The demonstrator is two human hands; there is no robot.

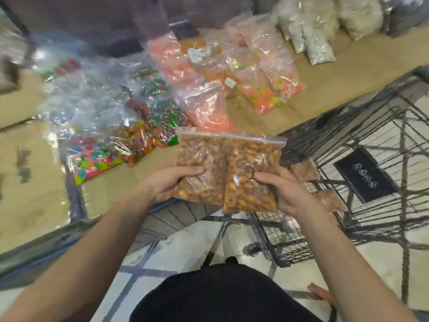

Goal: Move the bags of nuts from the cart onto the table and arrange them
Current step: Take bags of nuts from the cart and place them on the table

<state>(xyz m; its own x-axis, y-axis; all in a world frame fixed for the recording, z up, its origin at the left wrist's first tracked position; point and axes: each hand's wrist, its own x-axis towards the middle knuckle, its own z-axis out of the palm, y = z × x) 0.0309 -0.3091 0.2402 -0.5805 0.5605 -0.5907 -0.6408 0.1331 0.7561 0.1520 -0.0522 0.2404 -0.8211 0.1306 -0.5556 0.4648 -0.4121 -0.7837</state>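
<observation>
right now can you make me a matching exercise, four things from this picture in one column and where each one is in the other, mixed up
Things:
1. bag of nuts on the left
2. bag of nuts on the right
3. bags of multicoloured sweets
4. bags of white pieces

Places:
A. far right end of the table
B. gripped by the right hand
C. lying on the table to the left of the hands
D. gripped by the left hand

Pairs: 1-D, 2-B, 3-C, 4-A

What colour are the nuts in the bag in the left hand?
Orange-brown nuts in a clear bag, seen in the head view.
</observation>
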